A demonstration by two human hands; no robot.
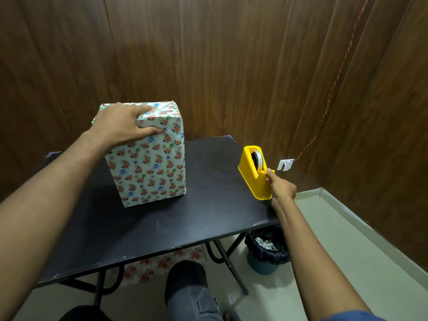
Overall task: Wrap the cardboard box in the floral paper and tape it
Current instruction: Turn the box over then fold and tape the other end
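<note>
Black folding table (208,228) set into a corner of dark wood-panelled walls (231,54). Pale floor (347,262) to the right. A red cord (333,84) runs down the right-hand wall to a small white socket plate (285,164).

Under the table's right edge: a blue bin (264,266) with a black liner (271,246), crumpled scraps inside. Under the near edge, a sheet of spare floral paper (159,265) on the floor, partly hidden by the table legs. A knee in dark trousers (187,279) shows at the bottom of view.

Box (148,156) stands upright on end toward the far left part of the tabletop, fully covered in floral paper (166,140); folded flaps meet on its top face. Open tabletop lies between it and the dispenser, the two well apart.

Yellow tape dispenser (253,173) sits at the right edge of the tabletop, tape roll (257,160) seated in its well.

Left hand (120,125): arm reaching forward across the table, palm over the box's top near-left corner, fingers spread on the top face, thumb pressed flat on the front face. Holding the folds down; fingers mostly straight, relaxed rather than clenched.

Right hand (281,186): arm stretched out along the right edge, fingertips at the cutter end of the dispenser, curled in a pinch there. The tape end itself is too small to make out.
</note>
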